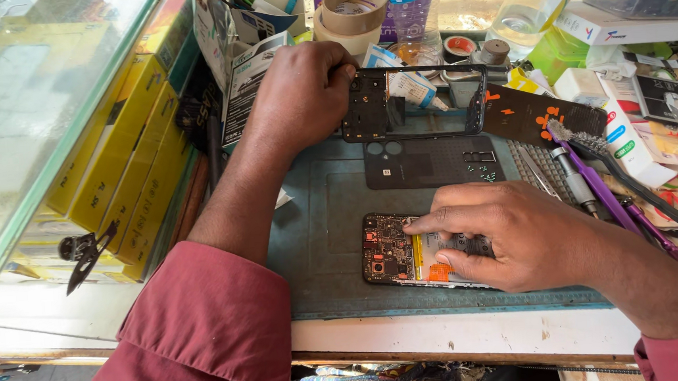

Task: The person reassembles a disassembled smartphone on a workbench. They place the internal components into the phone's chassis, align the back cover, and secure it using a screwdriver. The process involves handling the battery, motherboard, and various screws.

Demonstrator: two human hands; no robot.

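An opened phone (407,253), circuit board bared, was pressed flat on the tabletop mat (325,215) under the right hand (517,234), while its detached black frame (412,102) was held closed in the left hand (300,94) farther back.

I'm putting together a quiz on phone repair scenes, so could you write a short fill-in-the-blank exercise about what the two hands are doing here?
1. The left hand holds up a black phone ____ with nothing in its middle.
2. The right hand presses on the opened phone, which lies on the blue-green ____.
3. The dark back cover lies flat ____ the two hands.
4. Both sleeves are ____ in colour.

Missing words: frame; mat; between; red
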